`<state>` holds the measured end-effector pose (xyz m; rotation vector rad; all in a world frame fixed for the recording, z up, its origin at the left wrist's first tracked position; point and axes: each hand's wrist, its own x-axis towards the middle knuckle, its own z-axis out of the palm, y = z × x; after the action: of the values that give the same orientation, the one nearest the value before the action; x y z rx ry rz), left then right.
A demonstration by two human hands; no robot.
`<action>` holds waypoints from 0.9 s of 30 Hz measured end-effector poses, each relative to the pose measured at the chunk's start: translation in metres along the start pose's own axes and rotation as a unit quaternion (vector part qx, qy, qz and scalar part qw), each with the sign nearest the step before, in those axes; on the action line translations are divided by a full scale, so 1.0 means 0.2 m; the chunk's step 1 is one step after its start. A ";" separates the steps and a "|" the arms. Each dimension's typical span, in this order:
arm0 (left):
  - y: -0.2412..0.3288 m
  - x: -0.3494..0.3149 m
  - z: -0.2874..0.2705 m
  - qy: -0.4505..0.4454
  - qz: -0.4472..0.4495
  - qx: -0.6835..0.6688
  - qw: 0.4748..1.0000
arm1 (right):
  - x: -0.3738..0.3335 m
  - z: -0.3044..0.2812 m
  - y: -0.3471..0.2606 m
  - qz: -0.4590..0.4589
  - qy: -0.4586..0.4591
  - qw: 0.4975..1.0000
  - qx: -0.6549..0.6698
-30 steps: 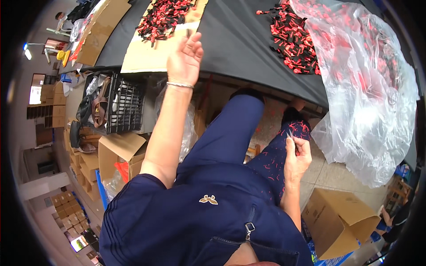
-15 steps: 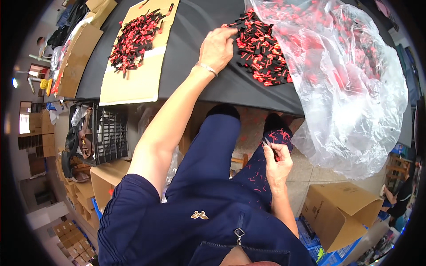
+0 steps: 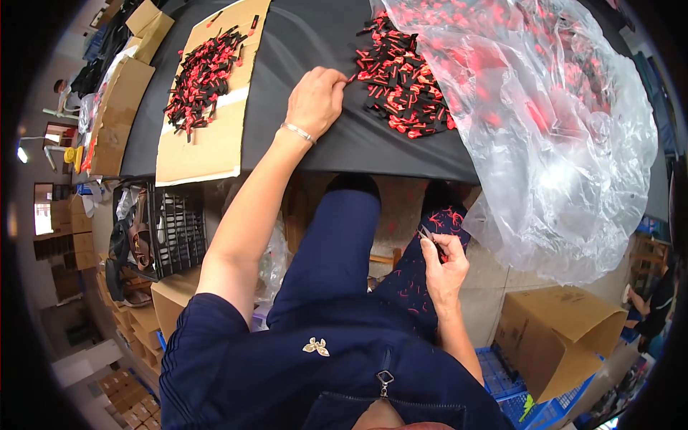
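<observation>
My left hand is over the black table, thumb and forefinger pinched on one small black-and-red piece, mostly hidden by the fingertips. Just right of it lies a loose pile of similar black-and-red pieces. Above my right thigh, my right hand is closed around small thread snips; their pointed metal blades stick out past the thumb, and the rest is hidden in the palm. A second pile of black-and-red pieces rests on a flat cardboard sheet at the table's left.
A clear plastic bag with more red pieces drapes over the table's right edge. Below the table's left edge stands a black crate. An open cardboard box sits on a blue crate at the right. Red thread scraps cling to my trouser leg.
My left hand has drawn back from the right pile, toward me and leftward, with a small piece in its fingertips. My right hand stays almost in place with the snips.
</observation>
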<state>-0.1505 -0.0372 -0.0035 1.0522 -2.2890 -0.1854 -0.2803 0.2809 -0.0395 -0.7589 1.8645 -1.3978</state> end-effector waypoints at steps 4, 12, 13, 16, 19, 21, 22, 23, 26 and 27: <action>0.10 -0.17 -0.13 -0.009 -0.105 -0.060 0.993 | 0.00 0.00 0.00 0.000 0.002 1.000 0.013; 0.45 -0.53 -0.26 -0.169 -0.381 -0.609 0.675 | -0.01 0.03 -0.19 -0.021 0.014 0.993 0.112; 0.49 -0.56 -0.26 -0.177 -0.375 -0.621 0.665 | 0.00 0.04 -0.23 -0.008 0.008 0.991 0.137; 0.60 -0.64 -0.29 -0.212 -0.372 -0.630 0.648 | 0.00 0.05 -0.33 0.060 -0.023 0.979 0.191; 0.65 -0.72 -0.29 -0.264 -0.347 -0.629 0.644 | 0.00 0.04 -0.34 0.091 -0.071 0.950 0.289; 0.69 -0.75 -0.31 -0.283 -0.353 -0.629 0.633 | -0.01 0.04 -0.32 0.092 -0.076 0.949 0.290; 0.70 -0.75 -0.32 -0.275 -0.369 -0.641 0.614 | -0.02 0.04 -0.31 0.089 -0.086 0.948 0.295; 0.72 -0.76 -0.33 -0.267 -0.386 -0.653 0.595 | -0.04 0.04 -0.30 0.092 -0.084 0.948 0.293; 0.77 -0.80 -0.32 -0.265 -0.342 -0.598 0.674 | -0.08 0.03 -0.28 0.071 -0.065 0.962 0.256; 0.76 -0.81 -0.32 -0.263 -0.345 -0.597 0.675 | -0.09 0.04 -0.29 0.073 -0.067 0.962 0.256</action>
<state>-0.1304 0.1908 0.0272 1.0291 -1.3595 -2.1694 -0.2597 0.2755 0.0187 -0.4322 1.3360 -1.5927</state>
